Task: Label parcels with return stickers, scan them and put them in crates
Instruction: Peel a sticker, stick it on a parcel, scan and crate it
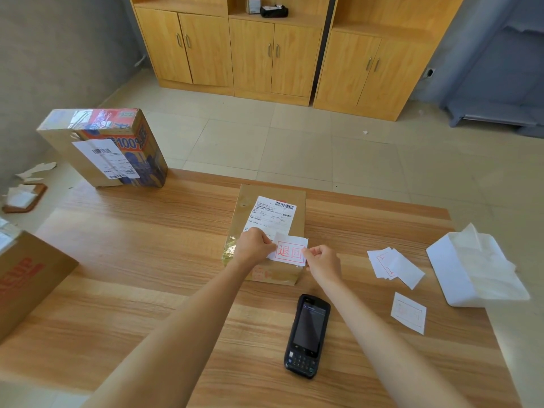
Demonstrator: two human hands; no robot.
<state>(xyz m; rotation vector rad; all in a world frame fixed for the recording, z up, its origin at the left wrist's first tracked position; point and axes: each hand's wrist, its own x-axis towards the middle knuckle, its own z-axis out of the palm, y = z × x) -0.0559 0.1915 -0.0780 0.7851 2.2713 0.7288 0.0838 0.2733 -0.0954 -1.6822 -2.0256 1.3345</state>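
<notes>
Worktop (147, 260): wood-grain laminate, smooth, soft sheen where light falls. Parcel (266, 198): matt brown cardboard, glossy tape crinkled at its left edge; shipping label (269, 214) thin white paper, matt. Sticker (290, 251): white paper with red print, slightly curled. Scanner (307, 335): black plastic, matt body, glossy dark screen. Loose stickers (394, 266): flat white paper. Backing sheets (471, 266): white paper, creased. Tall box (103, 148): printed cardboard, shiny tape across the top. Cabinets (250, 54): pale wood veneer, metal handles. Floor (323, 148): smooth tiles.
</notes>
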